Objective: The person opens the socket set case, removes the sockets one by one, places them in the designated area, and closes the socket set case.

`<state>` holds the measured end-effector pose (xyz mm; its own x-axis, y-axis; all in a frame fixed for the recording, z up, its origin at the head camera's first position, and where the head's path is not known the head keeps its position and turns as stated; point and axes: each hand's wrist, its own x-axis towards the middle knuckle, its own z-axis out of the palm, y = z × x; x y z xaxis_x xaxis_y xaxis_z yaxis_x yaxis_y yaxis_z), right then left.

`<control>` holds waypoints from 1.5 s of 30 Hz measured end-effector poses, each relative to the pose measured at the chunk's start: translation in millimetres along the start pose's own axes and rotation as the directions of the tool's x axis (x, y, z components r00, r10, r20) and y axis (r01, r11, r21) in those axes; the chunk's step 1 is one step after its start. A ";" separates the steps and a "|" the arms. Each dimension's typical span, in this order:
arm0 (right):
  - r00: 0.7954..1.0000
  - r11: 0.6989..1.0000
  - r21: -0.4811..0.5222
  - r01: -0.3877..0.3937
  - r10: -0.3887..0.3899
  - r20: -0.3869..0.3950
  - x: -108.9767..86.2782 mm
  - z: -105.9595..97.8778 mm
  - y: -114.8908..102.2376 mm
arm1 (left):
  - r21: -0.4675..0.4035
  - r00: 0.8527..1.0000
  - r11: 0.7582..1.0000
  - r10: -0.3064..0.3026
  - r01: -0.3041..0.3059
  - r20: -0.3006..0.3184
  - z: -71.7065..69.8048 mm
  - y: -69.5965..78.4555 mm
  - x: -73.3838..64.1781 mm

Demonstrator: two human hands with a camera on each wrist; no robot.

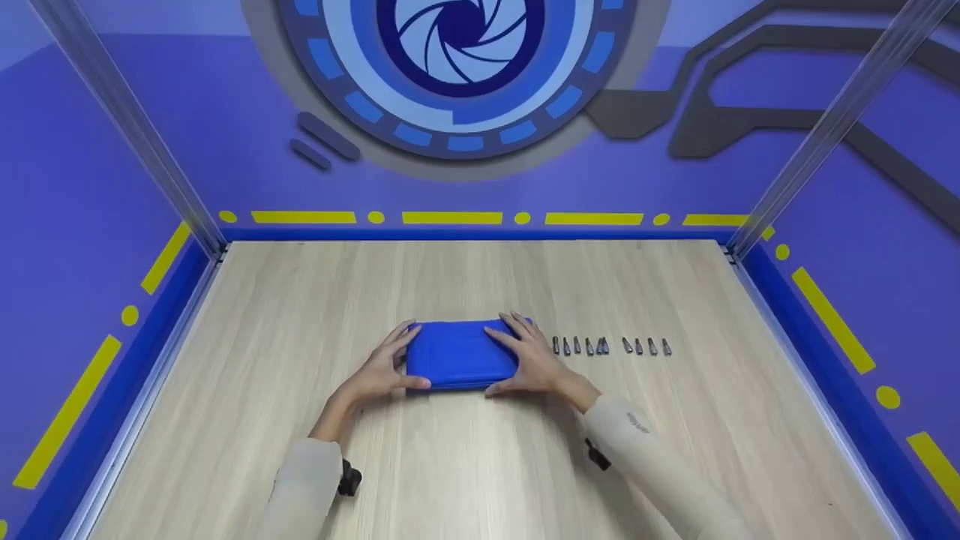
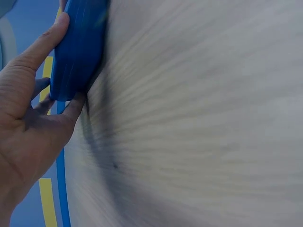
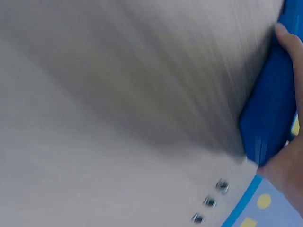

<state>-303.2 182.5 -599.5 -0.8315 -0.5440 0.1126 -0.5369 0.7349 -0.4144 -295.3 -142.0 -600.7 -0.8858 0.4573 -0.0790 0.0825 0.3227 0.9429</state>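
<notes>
A flat blue case (image 1: 457, 354) with rounded corners is between my two hands near the middle of the table. My left hand (image 1: 381, 369) grips its left end, thumb along the near edge and fingers at the far corner. At the other end, my right hand (image 1: 534, 361) holds it, thumb at the near edge and fingers over the top and far side. In the left wrist view the case (image 2: 79, 52) shows its narrow end between thumb and fingers. The right wrist view has the case (image 3: 270, 101) at its right edge. Whatever is inside stays hidden.
Just right of the case, several small metal bits (image 1: 589, 346) stand in a row, and several more bits (image 1: 652, 346) follow after a gap. Below everything is the wood-grain table (image 1: 300, 300), bordered by blue panel walls (image 1: 187, 135).
</notes>
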 end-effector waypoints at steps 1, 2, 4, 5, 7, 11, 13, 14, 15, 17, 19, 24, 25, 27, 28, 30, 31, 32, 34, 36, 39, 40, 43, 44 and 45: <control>1.000 0.999 0.051 -0.003 0.002 0.015 -2.4 -3.6 3.3 | -0.005 1.000 1.000 -0.005 0.005 0.005 -0.2 0.3 -0.6; 1.000 0.995 0.098 -0.009 0.007 0.027 -5.2 -7.8 6.4 | -0.009 1.000 1.000 -0.011 0.011 0.007 -0.5 0.9 -1.1; 0.998 0.986 0.161 -0.041 0.033 0.055 -11.6 -15.8 13.0 | 0.001 1.000 1.000 -0.017 0.017 0.009 -1.1 2.2 -1.4; 0.997 0.981 0.185 -0.059 0.048 0.065 -14.9 -19.6 16.0 | 0.009 1.000 1.000 -0.017 0.017 0.009 -1.6 2.7 -1.7; 0.994 0.974 0.210 -0.087 0.072 0.077 -21.4 -26.2 21.7 | 0.015 1.000 1.000 -0.017 0.017 0.010 -2.6 3.7 -1.6; 0.993 0.967 0.231 -0.105 0.090 0.074 -32.1 -33.8 30.4 | 0.021 1.000 1.000 -0.014 0.014 0.019 -4.2 4.5 -2.2; 0.995 0.966 0.240 -0.096 0.084 0.061 -35.5 -35.1 33.1 | 0.023 1.000 1.000 -0.012 0.011 0.025 -4.6 4.7 -2.7; 0.995 0.965 0.247 -0.093 0.081 0.058 -37.0 -35.3 34.0 | 0.023 0.999 1.000 -0.013 0.012 0.030 -4.8 4.7 -3.0; 0.995 0.964 0.249 -0.093 0.081 0.055 -38.4 -35.2 34.8 | 0.022 0.999 1.000 -0.014 0.013 0.035 -4.9 4.9 -3.4; 0.996 0.964 0.252 -0.081 0.071 0.047 -38.3 -34.3 35.0 | 0.019 0.999 1.000 -0.008 0.007 0.039 -6.4 4.7 -4.9; 0.996 0.965 0.250 -0.080 0.070 0.046 -37.9 -33.2 34.3 | 0.015 0.999 1.000 -0.008 0.008 0.042 -7.5 4.4 -6.5; 0.995 0.967 0.233 -0.101 0.092 0.049 -37.0 -31.3 32.0 | 0.018 0.999 1.000 -0.013 0.012 0.041 -7.4 3.9 -9.7; 0.994 0.968 0.230 -0.103 0.094 0.049 -36.8 -31.2 32.2 | 0.025 0.999 1.000 -0.012 0.011 0.040 -7.1 4.3 -10.0; 0.996 0.969 0.230 -0.089 0.082 0.042 -36.3 -31.8 33.8 | 0.042 0.999 0.999 -0.005 0.004 0.037 -6.7 5.5 -10.1; 0.997 0.970 0.232 -0.079 0.072 0.037 -36.3 -32.4 35.0 | 0.054 0.999 0.999 0.001 -0.003 0.032 -6.6 6.3 -10.3; 0.999 0.970 0.237 -0.053 0.049 0.020 -36.6 -35.0 38.1 | 0.078 0.999 0.997 0.015 -0.017 0.029 -7.4 7.1 -10.9; 0.999 0.970 0.240 -0.038 0.037 0.006 -37.2 -36.9 39.5 | 0.087 0.999 0.996 0.023 -0.025 0.025 -8.2 7.5 -11.9; 1.000 0.969 0.246 -0.022 0.025 -0.009 -38.2 -39.2 41.1 | 0.094 0.999 0.995 0.027 -0.029 0.022 -9.1 8.0 -13.5; 0.999 0.968 0.251 -0.014 0.023 -0.034 -41.8 -44.1 44.8 | 0.127 1.000 0.992 0.021 -0.022 0.010 -11.6 8.6 -18.3; 0.998 0.968 0.249 -0.025 0.039 -0.050 -46.6 -50.0 49.0 | 0.170 1.000 0.985 0.003 -0.001 -0.009 -15.4 8.4 -24.2; 0.995 0.974 0.215 -0.075 0.088 -0.053 -55.4 -58.5 57.0 | 0.265 0.997 0.964 -0.014 0.032 -0.070 -23.9 6.1 -33.5; 0.993 0.977 0.193 -0.093 0.105 -0.054 -58.3 -61.6 59.8 | 0.296 0.996 0.954 -0.013 0.041 -0.093 -27.4 4.9 -36.3; 0.987 0.984 0.112 -0.139 0.147 -0.066 -66.0 -71.2 68.9 | 0.382 0.985 0.924 0.034 0.033 -0.168 -39.6 1.2 -43.6; 0.985 0.986 0.081 -0.148 0.154 -0.075 -67.8 -74.8 72.0 | 0.409 0.980 0.912 0.061 0.023 -0.192 -44.0 0.3 -45.7; 0.983 0.986 0.046 -0.157 0.161 -0.085 -69.4 -78.6 74.8 | 0.434 0.973 0.901 0.085 0.016 -0.213 -48.5 -0.4 -47.6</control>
<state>-296.8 307.1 -567.3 -0.9161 -0.3824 0.1208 -0.3923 0.7919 -0.4680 -275.3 -204.1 -581.6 -0.9526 0.2956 0.0725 0.2580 0.6576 0.7078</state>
